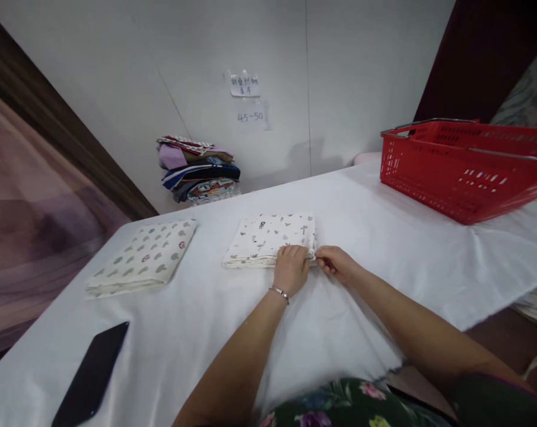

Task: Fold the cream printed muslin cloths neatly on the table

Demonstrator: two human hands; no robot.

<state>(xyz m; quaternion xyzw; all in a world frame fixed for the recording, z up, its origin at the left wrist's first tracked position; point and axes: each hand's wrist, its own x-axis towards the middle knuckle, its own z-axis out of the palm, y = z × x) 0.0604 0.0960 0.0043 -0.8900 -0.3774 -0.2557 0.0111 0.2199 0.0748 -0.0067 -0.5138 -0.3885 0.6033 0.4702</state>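
Observation:
A white folded cloth with small printed figures [272, 234] lies flat in the middle of the table. My left hand [291, 268], with a silver bracelet at the wrist, rests on its front edge near the right corner, fingers bent over the cloth. Just to the right, my right hand [334, 262] pinches the cloth's front right corner between thumb and fingers. Another folded cloth, cream with grey and red motifs [146, 255], lies to the left, touched by neither hand.
A black phone [92, 373] lies at the front left of the white-covered table [206, 332]. At the right back stands a red basket [455, 172]. Behind the table's far edge is a stack of folded fabrics [201, 169], against a wall with paper labels [251, 115].

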